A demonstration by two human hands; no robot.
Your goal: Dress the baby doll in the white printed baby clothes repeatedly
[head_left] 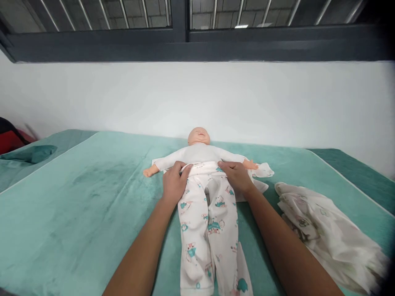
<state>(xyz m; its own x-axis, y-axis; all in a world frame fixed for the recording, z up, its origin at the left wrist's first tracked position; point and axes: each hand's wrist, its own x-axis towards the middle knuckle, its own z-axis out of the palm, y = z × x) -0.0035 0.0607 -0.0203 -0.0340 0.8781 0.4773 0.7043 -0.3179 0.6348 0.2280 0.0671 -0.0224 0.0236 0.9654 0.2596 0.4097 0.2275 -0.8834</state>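
Note:
A baby doll (199, 136) lies on its back, arms spread, in a white long-sleeved top (200, 153). White baby pants (194, 213) with small teal and pink prints cover its lower body, legs stretched toward me. At the left side of the waistband, my left hand (175, 181) pinches the fabric between thumb and fingers. My right hand (237, 174) grips the waistband on the other side. More white printed cloth (263, 169) shows from under the doll by its hand at right. The doll's legs and feet are hidden inside the pants.
A crumpled white printed cloth (330, 234) lies on the teal bedspread (92, 205) at right. Behind the bed stands a white wall (197, 94) below a dark-framed barred window (179, 45). A red and black item (12, 135) sits at the far left.

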